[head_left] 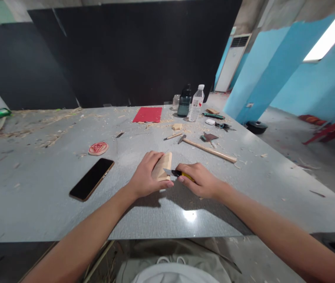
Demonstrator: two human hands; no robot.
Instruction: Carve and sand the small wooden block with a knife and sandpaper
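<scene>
Fingers of the left hand (148, 177) grip a pale wooden block (161, 166); just right of them, the right hand (199, 179) curls round a yellow-handled utility knife (187, 176), blade (167, 171) over the block. Carving seems underway; another stroke wants a steady left grip.

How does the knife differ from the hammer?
The knife is gripped in the right hand; the hammer lies on the table. The knife shows yellow and black; the hammer is mostly pale wood. Both have a metal-looking working end.
</scene>
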